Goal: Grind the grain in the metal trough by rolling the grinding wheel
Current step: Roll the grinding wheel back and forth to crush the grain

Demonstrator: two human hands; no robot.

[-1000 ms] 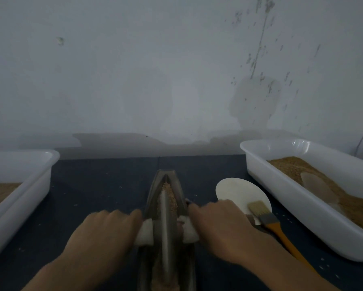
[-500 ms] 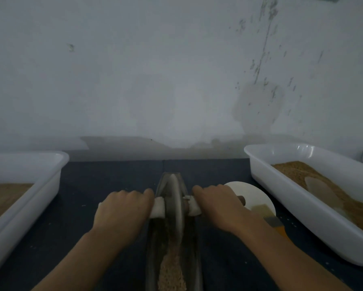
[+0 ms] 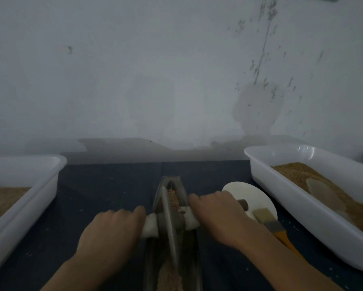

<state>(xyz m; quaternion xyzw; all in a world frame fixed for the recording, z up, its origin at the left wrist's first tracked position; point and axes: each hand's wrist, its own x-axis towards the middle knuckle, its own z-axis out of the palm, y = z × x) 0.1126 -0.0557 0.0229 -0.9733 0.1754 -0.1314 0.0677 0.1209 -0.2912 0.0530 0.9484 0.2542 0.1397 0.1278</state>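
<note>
A narrow metal trough (image 3: 170, 181) runs away from me down the middle of the dark table. Brown grain (image 3: 173, 199) lies at its far end, and paler ground grain at the near end. The thin metal grinding wheel (image 3: 169, 223) stands upright in the trough on a cross axle with white-wrapped handles. My left hand (image 3: 111, 236) grips the left handle. My right hand (image 3: 220, 215) grips the right handle, whose brown end sticks out past my fingers.
A white tub (image 3: 302, 198) holding brown grain and a pale scoop stands at the right. Another white tub (image 3: 29, 185) with grain stands at the left. A white round dish (image 3: 248, 192) and an orange-handled brush (image 3: 271, 223) lie right of the trough. A grey wall rises behind.
The wheel rolled from mid-trough to the far end, then back toward me. Both hands moved with it, gripping the handles throughout.
</note>
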